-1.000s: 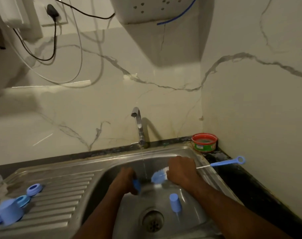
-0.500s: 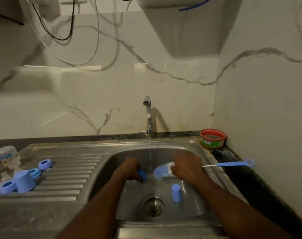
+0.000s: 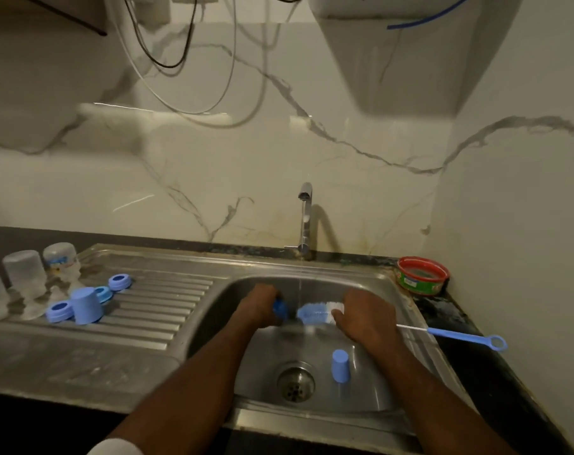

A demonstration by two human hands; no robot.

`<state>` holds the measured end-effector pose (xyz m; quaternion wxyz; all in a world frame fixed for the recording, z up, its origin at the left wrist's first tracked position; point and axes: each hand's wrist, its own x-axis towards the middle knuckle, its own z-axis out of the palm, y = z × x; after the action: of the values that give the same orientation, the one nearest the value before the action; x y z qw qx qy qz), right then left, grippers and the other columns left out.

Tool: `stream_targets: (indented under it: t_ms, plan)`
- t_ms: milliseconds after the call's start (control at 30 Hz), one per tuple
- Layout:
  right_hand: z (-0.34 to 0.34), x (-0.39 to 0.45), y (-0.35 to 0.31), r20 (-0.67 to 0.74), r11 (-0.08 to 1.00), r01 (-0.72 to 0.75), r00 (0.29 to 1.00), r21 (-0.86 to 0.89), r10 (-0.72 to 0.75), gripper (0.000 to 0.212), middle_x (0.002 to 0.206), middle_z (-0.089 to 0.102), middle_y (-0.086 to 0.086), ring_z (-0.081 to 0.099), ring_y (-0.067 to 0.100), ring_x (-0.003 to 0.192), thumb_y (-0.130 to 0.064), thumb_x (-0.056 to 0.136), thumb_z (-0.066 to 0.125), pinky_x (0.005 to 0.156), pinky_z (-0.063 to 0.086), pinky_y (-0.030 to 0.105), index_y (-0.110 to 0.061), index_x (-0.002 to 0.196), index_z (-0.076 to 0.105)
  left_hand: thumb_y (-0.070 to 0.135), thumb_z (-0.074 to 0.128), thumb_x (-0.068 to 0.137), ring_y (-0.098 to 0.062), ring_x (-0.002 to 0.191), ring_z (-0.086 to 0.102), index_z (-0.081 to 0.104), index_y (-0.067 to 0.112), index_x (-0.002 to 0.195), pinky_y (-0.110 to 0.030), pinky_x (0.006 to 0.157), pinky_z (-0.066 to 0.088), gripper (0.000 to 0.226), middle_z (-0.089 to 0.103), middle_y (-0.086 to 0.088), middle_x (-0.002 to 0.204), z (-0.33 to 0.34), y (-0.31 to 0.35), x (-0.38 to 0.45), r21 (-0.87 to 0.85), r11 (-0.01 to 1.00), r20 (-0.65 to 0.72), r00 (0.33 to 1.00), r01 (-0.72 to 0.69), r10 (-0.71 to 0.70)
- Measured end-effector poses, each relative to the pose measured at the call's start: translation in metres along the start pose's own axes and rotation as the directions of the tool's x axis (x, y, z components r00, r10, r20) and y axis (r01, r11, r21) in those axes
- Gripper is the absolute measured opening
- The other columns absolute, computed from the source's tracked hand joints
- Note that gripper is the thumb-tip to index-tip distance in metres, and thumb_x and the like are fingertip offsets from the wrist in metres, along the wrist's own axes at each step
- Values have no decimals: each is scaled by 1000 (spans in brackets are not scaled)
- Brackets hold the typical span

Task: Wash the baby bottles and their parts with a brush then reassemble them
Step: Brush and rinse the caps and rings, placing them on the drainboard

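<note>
- Two bare forearms reach from my lower edge into a steel sink (image 3: 407, 292); its ribbed draining board (image 3: 154, 310) runs off to the left, with a dark counter (image 3: 469, 359) on the right.
- Low in the basin I see a round drain (image 3: 295, 382) with a small blue cap (image 3: 340, 365) standing just beside it.
- My left hand (image 3: 259, 308) has its fingers curled round a small blue part (image 3: 280, 308); what kind of part, I cannot tell.
- My right hand (image 3: 364, 318) grips the brush (image 3: 315, 312), fingers wrapped round it behind the bristles; its blue handle sticks out over the counter.
- Water falls from the tap (image 3: 306, 221) between part and bristles.
- On the draining board a blue cup (image 3: 86, 305) sits upside down among three blue rings (image 3: 121, 281); three clear bottles (image 3: 24, 274) stand at its far left end.
- Further back right, a red-rimmed tub (image 3: 421, 275) sits in the corner.
- Beyond is a white marble wall (image 3: 213, 178) with hanging cables (image 3: 187, 54).
- Since half a second ago my view has dropped and swung left, bringing more bottles into sight; hands and brush stay under the stream.
</note>
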<state>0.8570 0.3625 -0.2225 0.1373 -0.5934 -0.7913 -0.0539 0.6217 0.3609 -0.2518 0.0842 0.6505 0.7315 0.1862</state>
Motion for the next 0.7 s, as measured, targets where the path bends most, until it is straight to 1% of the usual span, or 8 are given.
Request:
stream_targets:
  t_ms: [100, 200, 300, 400, 467, 567, 633, 700]
  plan:
    - [3, -1, 0, 20, 1000, -18, 1000, 23, 17, 32, 118, 66, -4, 62, 12, 104, -47, 100, 54, 80, 41, 24, -26, 122, 62, 33, 83, 80, -17, 110, 59, 60, 23, 122, -37, 98, 53, 49, 59, -1, 123, -2, 1, -7, -6, 999, -18, 999, 39, -39]
    - [0, 1, -2, -17, 999, -41, 999, 34, 41, 33, 108, 68, -5, 59, 10, 89, -52, 98, 53, 73, 38, 24, -28, 117, 66, 34, 82, 81, -16, 107, 61, 62, 22, 119, -37, 96, 54, 45, 62, -1, 120, -6, 2, -13, 17, 1000, -52, 999, 7, -7]
    - [-1, 4, -5, -28, 997, -27, 999, 75, 29, 36, 110, 68, -4, 61, 12, 92, -54, 99, 50, 74, 42, 27, -28, 120, 64, 34, 82, 82, -17, 108, 62, 62, 21, 120, -36, 95, 54, 45, 64, -2, 119, -21, -1, -25, 53, 998, -99, 995, -25, 30]
    - [-11, 8, -18, -41, 994, -10, 999, 113, 15, 37, 114, 69, 0, 64, 19, 98, -54, 100, 46, 74, 43, 33, -29, 121, 62, 36, 82, 80, -27, 115, 58, 59, 16, 125, -40, 95, 51, 54, 59, -10, 125, -49, -17, -36, 112, 992, -147, 987, -50, 66]
    - [-18, 13, -40, -59, 987, 51, 997, 156, -42, 35, 111, 70, 2, 65, 21, 98, -52, 100, 47, 77, 47, 34, -26, 117, 64, 34, 81, 81, -28, 116, 55, 58, 14, 124, -38, 96, 49, 52, 56, -12, 127, -74, -35, -40, 129, 991, -191, 980, -32, 56]
    - [-31, 19, -87, -48, 966, 150, 989, 211, -143, 34, 112, 70, 5, 65, 24, 100, -50, 101, 48, 81, 48, 34, -24, 114, 66, 34, 82, 81, -28, 117, 55, 60, 13, 124, -38, 96, 49, 52, 57, -12, 127, -113, -63, -43, 195, 980, -186, 982, 38, -1]
    - [-39, 24, -125, -34, 957, 181, 983, 226, -178, 39, 117, 69, 7, 65, 27, 105, -51, 100, 46, 87, 52, 38, -23, 116, 67, 40, 82, 78, -29, 117, 57, 62, 15, 122, -38, 93, 49, 55, 60, -11, 125, -137, -83, -50, 252, 963, -190, 981, 97, -49]
    - [-46, 29, -163, -40, 955, 191, 982, 229, -187, 42, 121, 68, 9, 64, 31, 110, -53, 98, 45, 89, 53, 40, -23, 119, 66, 46, 83, 74, -28, 114, 59, 63, 19, 118, -36, 87, 48, 55, 62, -9, 120, -157, -108, -58, 293, 939, -238, 965, 179, -110]
